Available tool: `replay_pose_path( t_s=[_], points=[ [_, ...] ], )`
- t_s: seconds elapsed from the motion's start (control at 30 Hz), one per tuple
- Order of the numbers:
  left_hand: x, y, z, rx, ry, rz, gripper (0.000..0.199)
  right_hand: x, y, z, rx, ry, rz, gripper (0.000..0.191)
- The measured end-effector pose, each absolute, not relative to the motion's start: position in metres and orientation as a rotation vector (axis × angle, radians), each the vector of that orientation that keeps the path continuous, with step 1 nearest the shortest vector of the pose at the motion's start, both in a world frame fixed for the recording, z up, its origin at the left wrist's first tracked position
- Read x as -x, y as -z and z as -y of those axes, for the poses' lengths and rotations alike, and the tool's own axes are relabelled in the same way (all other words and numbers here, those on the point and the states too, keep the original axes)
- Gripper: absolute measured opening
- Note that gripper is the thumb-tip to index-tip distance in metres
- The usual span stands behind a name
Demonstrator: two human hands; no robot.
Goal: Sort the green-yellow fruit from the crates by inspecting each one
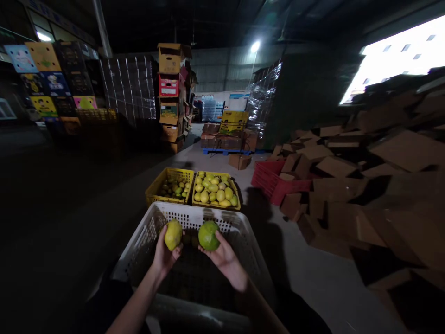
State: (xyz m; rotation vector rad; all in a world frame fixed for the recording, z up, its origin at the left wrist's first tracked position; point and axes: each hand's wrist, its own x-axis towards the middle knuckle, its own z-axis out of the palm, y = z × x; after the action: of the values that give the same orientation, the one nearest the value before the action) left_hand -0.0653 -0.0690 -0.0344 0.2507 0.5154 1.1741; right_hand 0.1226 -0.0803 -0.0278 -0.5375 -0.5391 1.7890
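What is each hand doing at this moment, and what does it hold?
Left hand: closed around a yellow fruit.
Right hand: closed around a green fruit.

Bare hands (pixel 164 254), bare forearms (pixel 143 291), dark legwear (pixel 108 299)

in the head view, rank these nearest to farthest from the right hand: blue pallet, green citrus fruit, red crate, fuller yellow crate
1. Green citrus fruit: held in the right hand
2. Fuller yellow crate: just beyond the white crate
3. Red crate: off to the right, by the cardboard
4. Blue pallet: farther back, under stacked boxes
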Motion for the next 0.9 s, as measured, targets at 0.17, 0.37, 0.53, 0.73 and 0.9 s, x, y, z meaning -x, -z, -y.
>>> replay_pose_path(
  t_s=[0.17, 0.37, 0.53, 0.73, 0.9],
  points=[
    [0.069, 0.034, 0.069, -0.213, -1.208, -0.469, 0.041, -0.118, 0.031, 0.075, 0.744, -1.849, 0.346, 0.030],
    [0.063, 0.034, 0.065, -0.147, -1.233, -0.725, 0.028, -0.116, 0.028, 0.075, 0.677, -1.805, 0.259, 0.020],
    [0.063, 0.032, 0.069, -0.164, -1.253, -0.731, 0.032, -0.117, 0.035, 0.073, 0.715, -1.854, 0.320, 0.032],
    [0.064, 0.037, 0.065, -0.160, -1.212, -0.684, 0.030, -0.114, 0.032, 0.075, 0.758, -1.869, 0.332, 0.031],
    [0.061, 0.042, 0.064, -0.159, -1.231, -0.810, 0.030, -0.113, 0.036, 0.070, 0.819, -1.860, 0.297, 0.039]
  ],
)
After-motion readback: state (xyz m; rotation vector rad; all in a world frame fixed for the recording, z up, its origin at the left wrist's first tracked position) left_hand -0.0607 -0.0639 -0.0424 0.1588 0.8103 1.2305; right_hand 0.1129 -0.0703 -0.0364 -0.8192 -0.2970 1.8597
